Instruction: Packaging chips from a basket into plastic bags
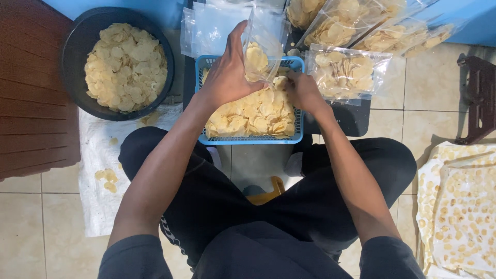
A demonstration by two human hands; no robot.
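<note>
Wooden boards (31, 88): dark brown, far out to the left of the left hand.
Black bowl (77, 46): round, heaped with pale yellow chips, left of the left hand and apart from it.
White cloth (101, 191): spread on the tiled floor (31, 227) below the bowl, a few loose chips on it.
Left hand (227, 77): fingers closed around a clear plastic bag (261, 46), holding it upright by its left side, thumb up along the edge.
Clear plastic bag: partly filled with chips, held over the far end of the basket, between the two hands.
Blue basket (248, 138): rectangular mesh, directly under both hands, full of chips (253, 116).
Empty bags (212, 28): flat clear ones just beyond the left hand.
Right hand (302, 90): fingers curled at the bag's lower right corner, over the chips; whether it pinches chips or the bag itself cannot be told, since the fingertips are hidden.
Filled bags (346, 72): several clear bags of chips just right of and beyond the right hand.
Dark stool (478, 98): well to the right.
Sheet of chips (460, 206): pale cloth with scattered pieces, low on the far right.
</note>
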